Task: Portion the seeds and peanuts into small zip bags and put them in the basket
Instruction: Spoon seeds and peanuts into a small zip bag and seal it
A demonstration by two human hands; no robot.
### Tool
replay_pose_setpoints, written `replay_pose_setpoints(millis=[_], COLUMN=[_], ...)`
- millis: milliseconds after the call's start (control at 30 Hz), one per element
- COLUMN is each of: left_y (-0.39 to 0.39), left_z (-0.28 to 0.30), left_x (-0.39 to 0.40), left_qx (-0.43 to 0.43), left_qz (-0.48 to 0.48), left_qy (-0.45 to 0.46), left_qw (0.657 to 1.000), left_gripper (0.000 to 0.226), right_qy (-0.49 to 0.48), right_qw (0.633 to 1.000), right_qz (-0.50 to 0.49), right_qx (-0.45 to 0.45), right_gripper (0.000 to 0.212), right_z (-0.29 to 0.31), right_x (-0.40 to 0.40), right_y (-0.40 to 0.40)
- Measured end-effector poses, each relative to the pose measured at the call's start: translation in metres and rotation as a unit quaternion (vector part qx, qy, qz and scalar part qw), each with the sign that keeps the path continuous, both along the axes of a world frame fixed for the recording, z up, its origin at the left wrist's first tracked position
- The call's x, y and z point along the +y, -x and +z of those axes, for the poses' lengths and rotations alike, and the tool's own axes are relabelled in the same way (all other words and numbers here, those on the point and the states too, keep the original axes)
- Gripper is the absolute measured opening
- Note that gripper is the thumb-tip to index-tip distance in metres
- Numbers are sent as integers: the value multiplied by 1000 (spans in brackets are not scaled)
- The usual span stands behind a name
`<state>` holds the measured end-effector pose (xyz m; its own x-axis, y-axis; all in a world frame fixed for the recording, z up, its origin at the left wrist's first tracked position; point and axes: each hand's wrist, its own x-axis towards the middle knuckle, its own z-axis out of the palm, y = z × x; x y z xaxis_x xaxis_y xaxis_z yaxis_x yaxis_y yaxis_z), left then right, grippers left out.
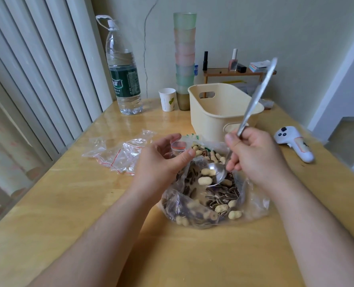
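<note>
A: Where is the spoon in relation to the small zip bag?

B: The right hand has its fingers curled round the spoon's handle low down; the handle runs up and away toward one o'clock, over the basket. The bowl sits at about seven o'clock from those fingers, low over the big bag of seeds and peanuts, with a peanut or two on it

A: And the small bag?

B: The left hand pinches it between thumb and fingers, and its mouth seems to face right. It is clear plastic and partly hidden, so I cannot tell how wide the mouth is open. From the spoon's bowl it lies at about ten o'clock, just beside it

A: So the move turns on that gap?

B: I judge so: the bowl must lift and swing up-left to the mouth, with the spoon's long axis kept roughly as it is so nothing rolls off. The left hand is the nearer one to the bag and is already on it

A: The basket?

B: At twelve o'clock beyond both hands, and I see nothing in it. Spare zip bags lie at nine o'clock from the left hand
</note>
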<state>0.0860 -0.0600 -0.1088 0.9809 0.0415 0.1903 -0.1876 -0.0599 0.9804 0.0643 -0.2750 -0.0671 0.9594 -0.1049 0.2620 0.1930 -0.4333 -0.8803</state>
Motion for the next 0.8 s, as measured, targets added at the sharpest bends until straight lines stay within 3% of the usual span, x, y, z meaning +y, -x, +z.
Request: replay_pose_setpoints(millis=[233,400,567,800], left_y=[7,11,10,6], left_z=[-4,-3,-3,-3], left_x=[-10,-19,-22,-19], left_qx=[-53,-80,-78,-62], left_qz=[-21,-20,4,30], left_qy=[-170,-252,-245,-215], left_qw=[984,964,966,974], left_gripper=[61,69,72,59], right_qy=[-20,-34,48,153], right_qw=[987,978,963,922], right_qz=[-106,-116,-73,-28], right_qx=[-121,-168,-254,-355], right_gripper=[17,13,16,18], right_z=[17,19,12,7], right_x=[-13,-8,7,15], right_y=[5,6,7,7])
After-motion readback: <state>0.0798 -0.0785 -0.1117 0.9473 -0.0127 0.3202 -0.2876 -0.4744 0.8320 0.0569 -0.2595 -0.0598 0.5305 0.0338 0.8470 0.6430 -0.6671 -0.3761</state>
